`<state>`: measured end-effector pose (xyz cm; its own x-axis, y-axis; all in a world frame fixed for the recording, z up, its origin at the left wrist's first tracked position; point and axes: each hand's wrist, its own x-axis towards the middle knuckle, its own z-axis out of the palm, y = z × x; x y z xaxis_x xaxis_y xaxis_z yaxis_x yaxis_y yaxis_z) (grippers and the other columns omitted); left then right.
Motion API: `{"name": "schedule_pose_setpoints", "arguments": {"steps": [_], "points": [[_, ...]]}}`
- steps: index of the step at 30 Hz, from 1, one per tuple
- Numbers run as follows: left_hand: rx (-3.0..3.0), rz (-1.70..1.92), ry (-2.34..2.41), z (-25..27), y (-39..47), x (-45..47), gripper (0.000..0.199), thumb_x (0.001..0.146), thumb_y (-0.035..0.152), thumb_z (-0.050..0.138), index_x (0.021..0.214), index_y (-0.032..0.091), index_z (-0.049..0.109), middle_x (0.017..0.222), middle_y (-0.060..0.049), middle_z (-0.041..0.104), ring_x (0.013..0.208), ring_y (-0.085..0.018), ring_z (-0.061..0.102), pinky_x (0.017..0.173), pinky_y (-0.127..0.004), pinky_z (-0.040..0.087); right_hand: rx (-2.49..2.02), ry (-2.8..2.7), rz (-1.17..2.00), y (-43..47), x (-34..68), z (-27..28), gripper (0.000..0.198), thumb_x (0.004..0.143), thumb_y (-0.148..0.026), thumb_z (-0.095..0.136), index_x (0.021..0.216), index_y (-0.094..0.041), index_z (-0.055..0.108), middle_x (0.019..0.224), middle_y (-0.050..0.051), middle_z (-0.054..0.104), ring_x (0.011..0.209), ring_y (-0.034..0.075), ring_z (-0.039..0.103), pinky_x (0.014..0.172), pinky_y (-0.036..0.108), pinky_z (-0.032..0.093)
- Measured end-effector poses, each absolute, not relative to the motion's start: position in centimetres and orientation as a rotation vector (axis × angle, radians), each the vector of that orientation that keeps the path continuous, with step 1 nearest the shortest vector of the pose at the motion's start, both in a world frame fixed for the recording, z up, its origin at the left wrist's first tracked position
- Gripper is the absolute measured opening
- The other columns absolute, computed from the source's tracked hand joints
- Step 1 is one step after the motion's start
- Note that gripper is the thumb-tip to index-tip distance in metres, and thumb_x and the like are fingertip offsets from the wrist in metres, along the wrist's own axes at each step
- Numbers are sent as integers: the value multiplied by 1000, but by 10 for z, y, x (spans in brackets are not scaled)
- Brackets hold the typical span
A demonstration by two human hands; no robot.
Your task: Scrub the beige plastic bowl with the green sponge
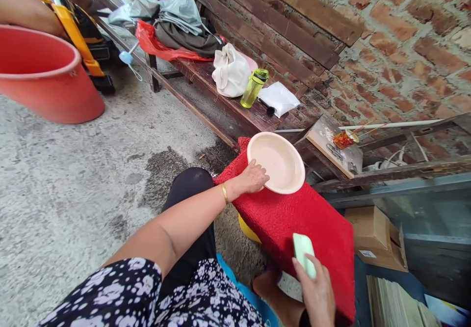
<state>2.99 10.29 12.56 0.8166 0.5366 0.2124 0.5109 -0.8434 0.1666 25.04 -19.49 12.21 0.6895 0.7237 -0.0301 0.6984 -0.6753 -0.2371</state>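
A pale pink plastic basin (290,185) sits at the far end of a long surface covered with red cloth (312,214). My left hand (253,177), with a gold bangle at the wrist, reaches across to the basin's near left edge. Its fingers curl over the rim. Nearer to me, my right hand (318,287) grips a pale green, rounded bar-shaped block (303,253) between thumb and fingers, over the red cloth. I cannot tell exactly what the block is. Whether the basin contains water is unclear.
A red tub (88,101) stands on the left. Behind, a wooden bench (198,71) carries a white bag (231,74), a green bottle (253,89) and a white packet (281,98). On the right are a cardboard box (371,229) and a paper stack (397,302).
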Motion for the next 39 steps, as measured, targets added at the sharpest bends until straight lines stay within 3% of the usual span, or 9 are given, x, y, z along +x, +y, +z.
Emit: {"name": "schedule_pose_setpoints", "arguments": {"steps": [6, 12, 15, 21, 26, 32, 39], "points": [[2893, 388, 856, 128, 102, 30, 26, 90, 32, 57, 104, 16, 72, 98, -15, 68, 95, -29, 60, 101, -54, 28, -2265, -1590, 418, -125, 172, 99, 59, 86, -71, 43, 117, -27, 65, 104, 7, 60, 94, 27, 63, 78, 39, 49], [2882, 381, 858, 124, 103, 33, 24, 89, 31, 59, 103, 17, 72, 99, -15, 68, 95, -29, 59, 102, -57, 26, -2701, -1183, 297, -154, 231, 108, 66, 76, -78, 42, 115, -30, 65, 98, 7, 60, 91, 31, 63, 68, 40, 48], [2886, 344, 865, 124, 105, 34, 25, 89, 31, 58, 104, 16, 71, 99, -15, 68, 96, -29, 60, 101, -56, 28, -2706, -1178, 231, -155, 235, 115, 66, 78, -78, 41, 115, -29, 65, 97, 7, 60, 89, 31, 64, 66, 39, 48], [2884, 363, 862, 125, 103, 31, 25, 88, 29, 59, 104, 15, 71, 100, -15, 68, 99, -29, 60, 99, -51, 32, -2395, -1658, 271, -95, 159, 112, 36, 91, -50, 52, 117, -28, 65, 103, 6, 60, 97, 24, 64, 83, 35, 49], [2898, 382, 865, 127, 103, 29, 20, 86, 25, 59, 100, 17, 71, 99, -13, 69, 97, -28, 62, 95, -47, 34, -2458, -1629, 172, -80, 151, 112, 31, 84, -37, 68, 114, -31, 66, 101, 3, 62, 100, 23, 63, 87, 32, 48], [2888, 311, 829, 130, 106, 30, 22, 84, 19, 57, 100, 18, 71, 102, -14, 70, 99, -32, 63, 90, -48, 35, -2632, -1355, 117, -109, 182, 126, 30, 83, -37, 67, 111, -27, 66, 100, 6, 61, 94, 25, 64, 81, 36, 49], [2946, 173, 830, 128, 109, 30, 29, 87, 18, 53, 107, 20, 73, 104, -13, 72, 100, -33, 65, 89, -47, 36, -2424, -1539, 304, -78, 144, 110, 43, 78, -51, 72, 116, -33, 63, 113, 4, 60, 108, 25, 59, 95, 38, 47]]}}
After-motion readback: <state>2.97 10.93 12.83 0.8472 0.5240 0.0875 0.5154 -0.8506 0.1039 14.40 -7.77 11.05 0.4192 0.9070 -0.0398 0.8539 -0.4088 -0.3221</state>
